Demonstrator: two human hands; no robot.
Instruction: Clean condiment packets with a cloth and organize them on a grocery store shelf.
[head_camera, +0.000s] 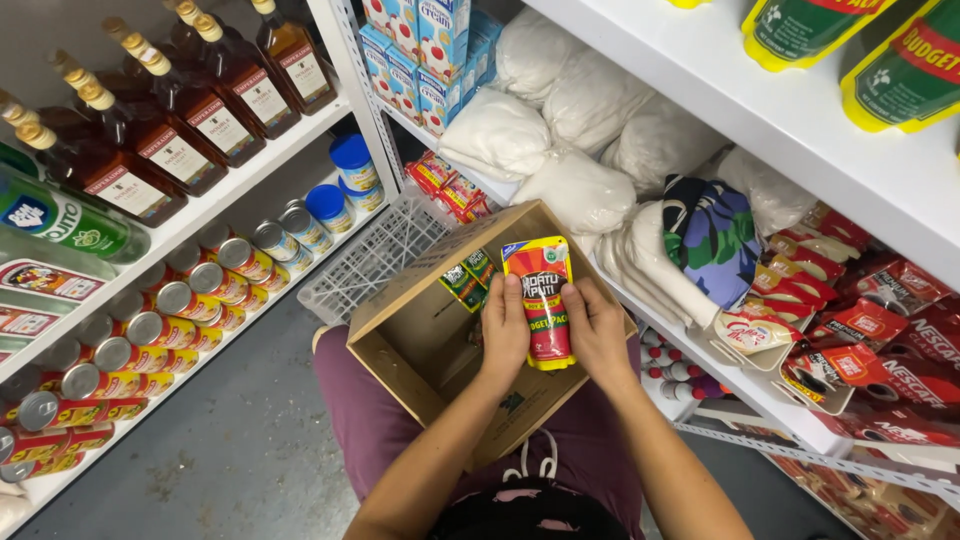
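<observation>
Both my hands hold a red and yellow sauce pouch (541, 296) above an open cardboard box (410, 345) that rests on my lap. My left hand (504, 325) grips the pouch's left edge and my right hand (597, 330) grips its right edge. Two small green packets (468, 277) stand inside the box against its far wall, just left of the pouch.
Shelves stand on both sides. On the left are brown bottles (190, 110) and rows of cans (150, 330). On the right are white bags (560, 130), a patterned cap (712, 235), red sachets (880, 340) and yellow-green pouches (850, 40). A white plastic crate (375, 255) lies on the grey floor (240, 450).
</observation>
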